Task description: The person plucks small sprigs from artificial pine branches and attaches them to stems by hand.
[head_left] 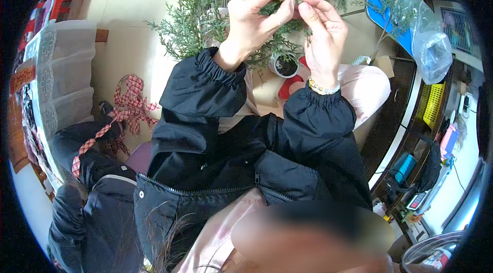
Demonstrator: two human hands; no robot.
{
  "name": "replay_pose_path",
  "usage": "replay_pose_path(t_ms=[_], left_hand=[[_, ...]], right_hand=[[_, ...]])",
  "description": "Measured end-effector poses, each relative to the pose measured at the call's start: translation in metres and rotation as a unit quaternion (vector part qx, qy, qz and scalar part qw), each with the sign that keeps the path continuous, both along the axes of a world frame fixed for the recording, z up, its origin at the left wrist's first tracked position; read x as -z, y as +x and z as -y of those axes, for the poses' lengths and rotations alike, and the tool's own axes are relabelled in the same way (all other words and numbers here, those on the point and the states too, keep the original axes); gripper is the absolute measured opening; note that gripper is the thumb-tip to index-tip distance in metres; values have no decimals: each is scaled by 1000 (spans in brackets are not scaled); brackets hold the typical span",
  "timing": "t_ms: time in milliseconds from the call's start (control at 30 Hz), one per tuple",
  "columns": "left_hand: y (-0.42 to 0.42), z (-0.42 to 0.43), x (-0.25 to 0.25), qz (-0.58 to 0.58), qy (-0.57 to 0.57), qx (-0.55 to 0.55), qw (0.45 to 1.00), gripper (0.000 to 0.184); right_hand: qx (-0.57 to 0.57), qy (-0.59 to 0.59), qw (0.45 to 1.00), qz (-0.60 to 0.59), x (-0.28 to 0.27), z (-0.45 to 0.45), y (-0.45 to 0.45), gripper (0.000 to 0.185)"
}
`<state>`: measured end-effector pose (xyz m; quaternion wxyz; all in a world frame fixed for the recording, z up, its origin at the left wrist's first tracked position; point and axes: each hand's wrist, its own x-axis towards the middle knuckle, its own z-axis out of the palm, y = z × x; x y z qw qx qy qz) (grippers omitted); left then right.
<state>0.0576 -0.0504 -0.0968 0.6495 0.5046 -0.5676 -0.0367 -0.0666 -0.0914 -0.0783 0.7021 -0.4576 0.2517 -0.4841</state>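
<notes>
My left hand (259, 16) is raised over leafy evergreen branches (192, 29), its thumb and forefinger pinched together. Close beside it, my right hand (326, 34), with a beaded bracelet (322, 88) on the wrist, also has thumb and fingers closed. The fingertips of both hands nearly meet. Some green foliage shows just behind them, and whatever they pinch is too small to make out. Below the hands stands a white pot (284, 65) with dark soil.
At the left sits another person in dark clothes (102, 216), with red plaid ribbon (131, 103) nearby. A lace-covered table (72, 62) stands beyond. To the right are a blue board (377, 3), a clear plastic bag (431, 50) and a shelf holding a yellow basket (434, 103).
</notes>
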Motion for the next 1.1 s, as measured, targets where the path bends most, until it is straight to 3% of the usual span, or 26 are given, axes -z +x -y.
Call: replay_pose_path(t_ms=[433,767,933,1100], left_hand=[[2,-1,0,-19,42,71,996,13],[-2,-3,-3,-121,108,152,975,15],[0,-5,-9,-93,120,148,977,14],[0,-5,-7,-90,107,143,980,13]], right_hand=[[-97,-14,992,-85,-16,14,-19,13],[-179,58,982,-10,-8,24,-28,12],[-199,79,976,-44,-13,24,-32,13],[-221,136,964,59,-6,23,-28,13]])
